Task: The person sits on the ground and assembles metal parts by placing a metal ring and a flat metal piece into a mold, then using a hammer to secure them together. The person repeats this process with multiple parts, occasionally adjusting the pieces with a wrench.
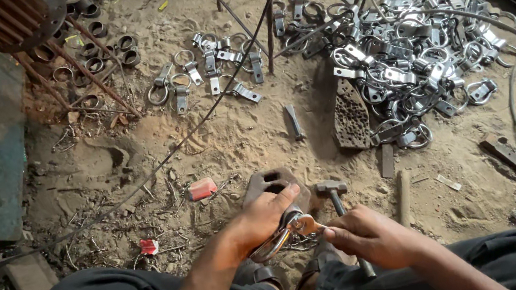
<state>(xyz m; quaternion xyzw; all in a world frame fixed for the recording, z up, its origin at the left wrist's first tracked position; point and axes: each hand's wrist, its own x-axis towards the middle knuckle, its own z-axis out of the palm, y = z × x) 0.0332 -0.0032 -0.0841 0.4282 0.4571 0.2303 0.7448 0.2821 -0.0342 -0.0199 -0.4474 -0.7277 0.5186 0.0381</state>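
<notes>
Gripping a metal ring clamp (278,238), the left hand (262,222) has its fingers curled around the ring and its thumb stretched over the flat iron block (275,183) set in the sandy floor (217,144). The right hand (368,237) is closed around a hammer (336,198) handle while its fingertips pinch the clamp's tab; the hammer's head stands just beyond the block. The clamp sits between both hands, low and centre, seemingly resting on the block's near edge. A large heap of finished clamps (419,48) lies at the floor's far right, a smaller scatter (207,71) far centre.
</notes>
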